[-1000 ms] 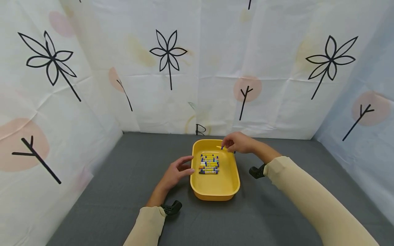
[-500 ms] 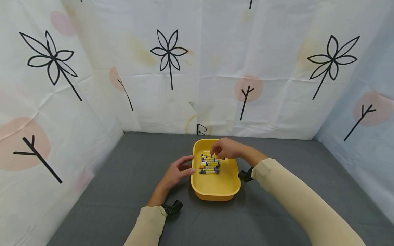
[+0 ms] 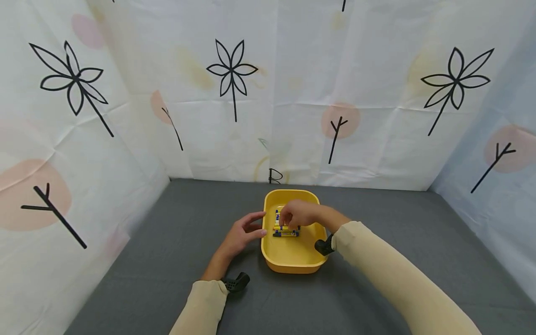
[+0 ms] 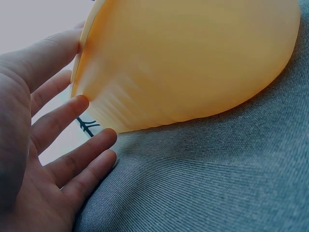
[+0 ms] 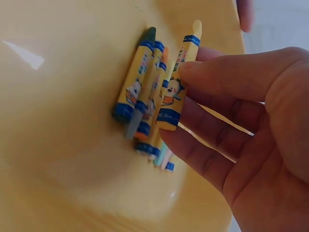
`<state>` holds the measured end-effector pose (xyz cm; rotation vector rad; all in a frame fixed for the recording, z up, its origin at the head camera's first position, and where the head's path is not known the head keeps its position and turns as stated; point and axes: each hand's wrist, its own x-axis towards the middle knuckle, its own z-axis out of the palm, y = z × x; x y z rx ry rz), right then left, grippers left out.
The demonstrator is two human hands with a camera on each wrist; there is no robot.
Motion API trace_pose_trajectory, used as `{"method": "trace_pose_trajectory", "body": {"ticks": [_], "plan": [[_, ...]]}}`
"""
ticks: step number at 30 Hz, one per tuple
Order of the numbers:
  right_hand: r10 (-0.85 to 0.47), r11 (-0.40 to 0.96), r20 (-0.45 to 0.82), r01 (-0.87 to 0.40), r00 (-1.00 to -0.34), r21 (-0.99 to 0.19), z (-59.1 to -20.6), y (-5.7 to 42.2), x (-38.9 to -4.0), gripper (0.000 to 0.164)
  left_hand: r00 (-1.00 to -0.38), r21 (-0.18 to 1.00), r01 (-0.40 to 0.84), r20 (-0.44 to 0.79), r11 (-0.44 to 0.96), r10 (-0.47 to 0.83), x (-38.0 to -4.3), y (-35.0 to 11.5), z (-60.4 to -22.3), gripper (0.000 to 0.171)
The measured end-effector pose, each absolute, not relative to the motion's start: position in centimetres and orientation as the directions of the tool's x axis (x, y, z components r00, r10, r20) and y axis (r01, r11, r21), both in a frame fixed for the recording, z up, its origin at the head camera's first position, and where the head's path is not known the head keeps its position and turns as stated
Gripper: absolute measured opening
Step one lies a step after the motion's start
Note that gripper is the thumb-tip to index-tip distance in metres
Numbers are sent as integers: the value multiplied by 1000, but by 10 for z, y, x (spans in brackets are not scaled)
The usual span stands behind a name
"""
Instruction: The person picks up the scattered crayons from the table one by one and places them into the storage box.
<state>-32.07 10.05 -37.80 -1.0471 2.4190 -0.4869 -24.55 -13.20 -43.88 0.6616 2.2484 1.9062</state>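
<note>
A yellow plastic tray [image 3: 295,253] stands on the grey cloth. My left hand [image 3: 240,236] touches its left rim with thumb and fingers mostly straight; in the left wrist view the hand [image 4: 46,140] lies against the tray's outer wall. Inside the tray my right hand [image 3: 302,213] pinches a yellow crayon [image 5: 175,82] between thumb and fingers, above a row of crayons [image 3: 286,234]. The row holds several crayons in yellow-and-blue wrappers, among them a dark green crayon [image 5: 134,82] at its near end. My right hand hides part of the row in the head view.
Grey cloth [image 3: 201,218] covers the table around the tray. A white printed sheet [image 3: 293,139] hangs behind it and at both sides. Each wrist wears a black device, such as the left wrist's camera [image 3: 237,282].
My right hand has moved from the tray's far right rim leftward and nearer, over the crayon row, still pinching the yellow crayon. My left hand stays at the left rim.
</note>
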Motion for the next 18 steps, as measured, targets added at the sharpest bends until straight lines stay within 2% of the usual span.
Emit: {"method": "trace_pose_trajectory", "body": {"ticks": [18], "plan": [[-735,664,-310,-548,-602,-509,-391,87,-317,16,-903,964,236,171,124,395,-245,-133,-439,56]]}}
